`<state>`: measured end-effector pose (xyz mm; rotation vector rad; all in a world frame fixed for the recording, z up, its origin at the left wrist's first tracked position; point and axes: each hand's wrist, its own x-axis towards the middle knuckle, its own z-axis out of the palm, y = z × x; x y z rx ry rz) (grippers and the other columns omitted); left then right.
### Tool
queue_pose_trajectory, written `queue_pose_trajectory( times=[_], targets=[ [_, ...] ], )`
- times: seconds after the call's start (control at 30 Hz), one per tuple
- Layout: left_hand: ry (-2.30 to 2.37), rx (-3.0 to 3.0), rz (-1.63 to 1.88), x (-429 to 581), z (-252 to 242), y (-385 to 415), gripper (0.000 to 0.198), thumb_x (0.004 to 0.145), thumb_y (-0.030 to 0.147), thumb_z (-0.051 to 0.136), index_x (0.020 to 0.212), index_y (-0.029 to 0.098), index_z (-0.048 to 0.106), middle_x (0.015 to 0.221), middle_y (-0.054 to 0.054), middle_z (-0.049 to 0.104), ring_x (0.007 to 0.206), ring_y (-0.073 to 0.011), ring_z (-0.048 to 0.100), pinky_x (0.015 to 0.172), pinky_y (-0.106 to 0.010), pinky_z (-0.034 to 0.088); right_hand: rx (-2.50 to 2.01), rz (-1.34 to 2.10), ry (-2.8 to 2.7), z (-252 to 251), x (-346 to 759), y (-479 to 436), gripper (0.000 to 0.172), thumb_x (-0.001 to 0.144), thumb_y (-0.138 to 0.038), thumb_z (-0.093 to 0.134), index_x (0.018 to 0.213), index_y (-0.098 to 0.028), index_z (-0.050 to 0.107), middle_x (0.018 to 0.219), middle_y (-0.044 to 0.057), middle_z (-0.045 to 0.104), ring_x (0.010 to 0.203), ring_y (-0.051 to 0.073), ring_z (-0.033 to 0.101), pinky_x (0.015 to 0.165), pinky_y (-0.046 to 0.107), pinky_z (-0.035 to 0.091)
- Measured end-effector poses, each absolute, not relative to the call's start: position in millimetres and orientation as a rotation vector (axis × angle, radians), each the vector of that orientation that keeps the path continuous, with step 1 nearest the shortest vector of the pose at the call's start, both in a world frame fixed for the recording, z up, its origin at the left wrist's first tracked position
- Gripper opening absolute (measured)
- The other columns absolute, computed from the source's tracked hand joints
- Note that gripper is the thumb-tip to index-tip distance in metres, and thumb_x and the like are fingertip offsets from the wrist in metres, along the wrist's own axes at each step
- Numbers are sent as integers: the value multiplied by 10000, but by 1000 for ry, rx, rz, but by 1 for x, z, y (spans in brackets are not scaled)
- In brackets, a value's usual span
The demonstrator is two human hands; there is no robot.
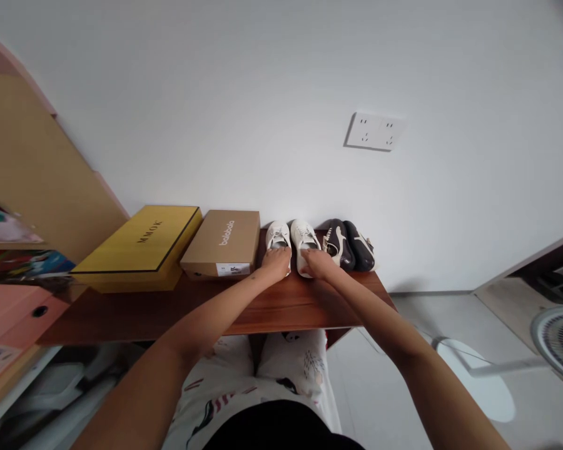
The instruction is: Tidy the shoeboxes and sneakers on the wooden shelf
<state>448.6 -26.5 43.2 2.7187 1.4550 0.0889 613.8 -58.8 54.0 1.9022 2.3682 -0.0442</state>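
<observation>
Two white sneakers stand side by side on a reddish-brown wooden shelf top (272,312), toes toward the wall. My left hand (276,262) is closed on the heel end of the left white sneaker (278,232). On the heel end of the right white sneaker (304,232), my right hand (318,264) has its fingers closed at the opening. Both hands partly cover the heels. Just right of them sits a pair of dark shoes with cream trim, one dark shoe (340,244) beside the other dark shoe (362,247).
Left of the sneakers lie a brown shoebox (225,237) and a yellow box (141,244). A pink box (14,325) stands at the far left by a shelf unit. On the wall is a socket plate (374,131). A fan (560,340) stands at the right.
</observation>
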Motion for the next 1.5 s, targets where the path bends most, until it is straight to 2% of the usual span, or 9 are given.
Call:
queue_pose_trajectory(
  times=[0.47,0.63,0.73,0.83,0.93,1.03,1.1,1.33,1.5],
  targets=[
    [1496,2742,75,447,30,-25,409,802,249,755,1145,133,563,1151,-177,671,1169,-321,614,1007,-418,431,1911,-39,2416,37,604,-45,394,839,-300,728,1166,-112,616,1172,204,689,1068,306,659,902,350,485],
    [1591,2723,395,444,26,-40,532,779,194,753,1258,124,533,1268,-197,612,1235,-350,551,1049,-473,409,2064,84,2689,26,620,-61,448,833,-319,731,1210,-126,586,1239,195,620,1137,306,582,976,399,460],
    [1400,2625,812,461,20,-52,622,823,210,704,1392,153,459,1397,-197,530,1317,-336,491,1100,-485,380,2461,214,2858,16,664,-79,406,924,-415,597,1232,-151,575,1235,174,612,1176,292,545,1025,430,433],
    [1027,2392,963,503,11,-60,587,879,259,642,1425,174,445,1395,-174,544,1305,-283,520,1093,-432,406,3362,415,2282,2,728,-95,476,936,-450,525,1256,-99,564,1262,226,599,1224,331,516,1061,495,388],
    [1053,2064,886,558,1,-62,604,861,324,677,1405,154,478,1354,-183,588,1251,-281,570,1032,-396,447,3761,-298,1663,-11,781,-103,560,834,-552,625,1149,-89,630,1159,226,660,1132,349,583,997,473,437],
    [1212,1846,734,598,-4,-55,555,821,353,738,1308,154,560,1267,-166,655,1196,-275,607,962,-339,461,3504,-1391,1807,-19,803,-107,554,740,-640,686,968,-135,667,924,120,721,878,268,659,815,367,512],
    [1270,1838,635,610,-4,-48,464,807,367,758,1198,163,612,1175,-137,698,1120,-265,640,911,-321,471,3380,-1647,2067,-18,805,-108,555,717,-663,697,943,-158,650,875,77,724,805,225,656,758,331,518],
    [1123,2428,328,608,25,-30,359,824,397,738,1089,182,624,1122,-117,706,1075,-283,659,890,-348,486,2968,-300,2220,11,804,-103,407,784,-500,729,1031,-187,646,907,94,730,898,273,677,780,341,486],
    [1068,2701,-21,617,46,-33,361,850,370,708,1137,166,632,1169,-163,699,1119,-319,658,917,-393,502,2505,71,2072,26,787,-100,364,845,-428,708,1114,-197,625,1052,138,730,997,301,684,818,344,456]
  ],
)
